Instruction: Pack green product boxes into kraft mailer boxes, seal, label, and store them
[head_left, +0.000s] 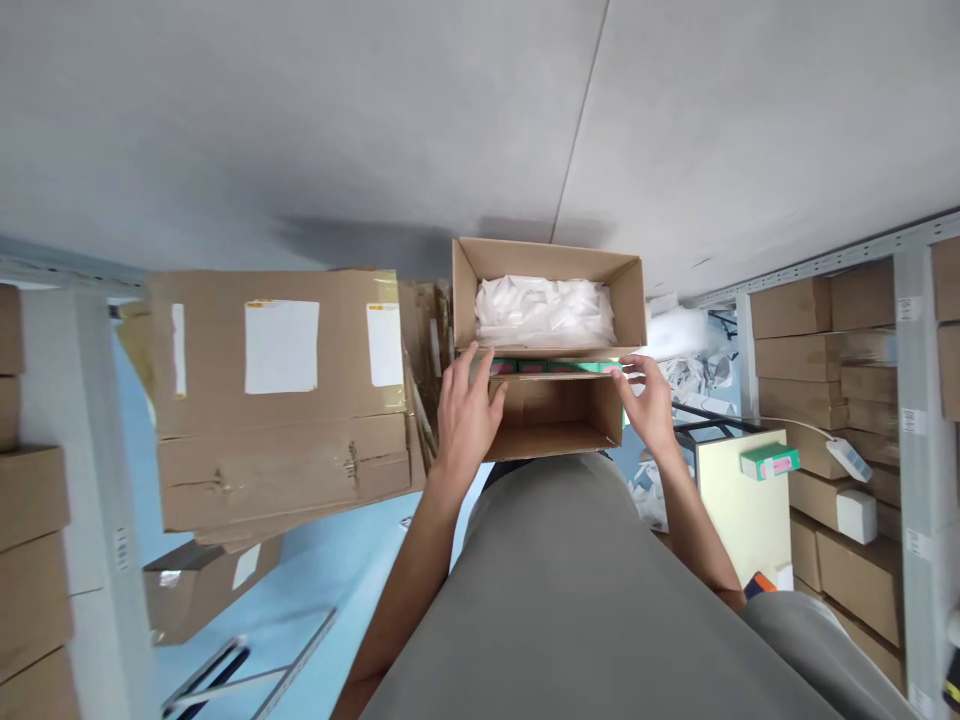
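Although the tag (121, 550) on the left shelf post (86, 480) carries dark marks, they are too small for us to read, and the white patches (282, 347) on the big piece of cardboard (285, 420) next along show no writing we can make out; a dark smudge (351, 460) lower down is illegible too. Our left hand (469, 410) comes next, fingers spread at the near rim of the far box (551, 257), thumb down by the near box (555, 405). That near box stands open right in front of us, and beyond it lies the far one, filled with white wrapping (544, 312). Between their openings shows a row of small green-and-pink boxes (574, 367), brand unreadable; which box holds them we cannot tell. Our right hand (649, 395) is at the near box's far right corner, fingers loosely curled; whether either hand pinches the cardboard we cannot tell. An uneven pull could, we judge, crease the thin edges or tip the near box towards us, and squeezing both boxes together could crush the row. Farther right, a similar small box (770, 461) lies on the yellow counter (739, 500), where a stray elbow might knock it off; the tags (913, 421) on the right shelf post are illegible.
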